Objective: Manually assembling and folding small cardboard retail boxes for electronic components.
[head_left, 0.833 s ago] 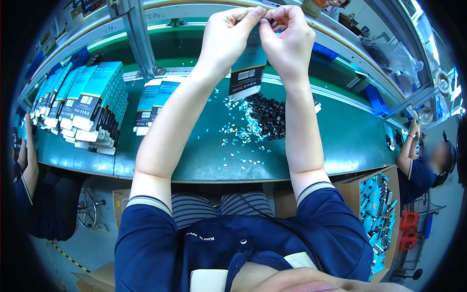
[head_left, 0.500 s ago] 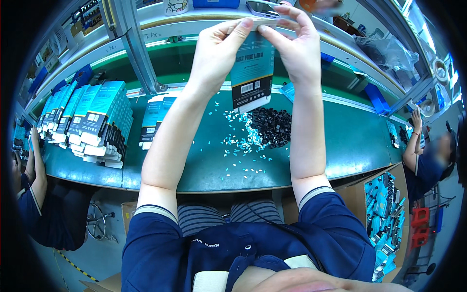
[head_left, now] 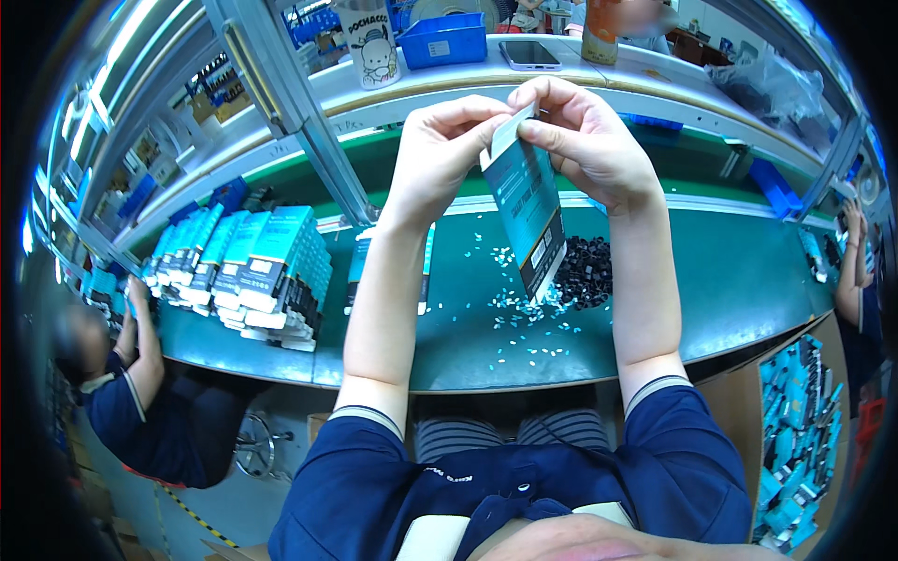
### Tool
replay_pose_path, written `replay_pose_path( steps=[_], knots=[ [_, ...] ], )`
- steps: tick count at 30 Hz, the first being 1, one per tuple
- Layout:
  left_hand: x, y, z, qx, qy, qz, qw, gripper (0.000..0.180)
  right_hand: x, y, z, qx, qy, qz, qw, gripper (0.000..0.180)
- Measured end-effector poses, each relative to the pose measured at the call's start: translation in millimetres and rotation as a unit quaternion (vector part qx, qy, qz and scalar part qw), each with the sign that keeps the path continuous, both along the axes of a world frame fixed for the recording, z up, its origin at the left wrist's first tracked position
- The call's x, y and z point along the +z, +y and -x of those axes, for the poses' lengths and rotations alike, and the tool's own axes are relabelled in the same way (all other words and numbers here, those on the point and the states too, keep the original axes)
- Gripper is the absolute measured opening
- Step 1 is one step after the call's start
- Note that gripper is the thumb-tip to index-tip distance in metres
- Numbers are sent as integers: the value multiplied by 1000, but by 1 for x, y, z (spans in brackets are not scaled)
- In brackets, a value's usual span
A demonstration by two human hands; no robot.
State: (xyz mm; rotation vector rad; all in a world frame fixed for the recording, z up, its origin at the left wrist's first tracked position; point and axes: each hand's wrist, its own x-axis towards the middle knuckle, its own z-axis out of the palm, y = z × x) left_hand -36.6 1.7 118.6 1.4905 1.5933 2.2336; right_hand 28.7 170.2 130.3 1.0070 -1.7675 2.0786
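A teal and black cardboard box [head_left: 526,201] hangs upright, slightly tilted, above the green table. My left hand [head_left: 447,154] pinches its top edge on the left side, thumb and fingers closed on the pale flap. My right hand [head_left: 591,140] grips the same top flap from the right, thumb in front and fingers curled behind. Below the box lies a heap of small black plastic pieces [head_left: 589,271], and beside it are scattered many tiny white and teal pieces [head_left: 538,323]. Behind my left forearm, more flat boxes [head_left: 360,266] are partly hidden.
Stacked teal boxes [head_left: 267,266] lie on the table [head_left: 477,360] at left. A carton [head_left: 739,421] full of boxes stands at right. The shelf holds a blue bin [head_left: 444,42], a phone [head_left: 529,56] and a cup [head_left: 371,47]. Co-workers sit on both sides.
The view has shifted, so the scene sits lower and further right. The box has turned to show its side, and my fingers have moved closer together around its top flap.
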Motion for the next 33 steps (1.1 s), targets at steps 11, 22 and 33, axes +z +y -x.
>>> replay_pose_path(
  steps=[11,22,33],
  knots=[
    [6,8,-10,143,225,87,960,14,15,4,-21,-137,12,-98,986,19],
    [-8,12,-23,-128,-60,70,987,75,16,4,-26,-150,129,38,979,18],
    [7,11,-40,-126,16,186,974,107,16,15,-16,-194,278,-49,940,27]
  ],
)
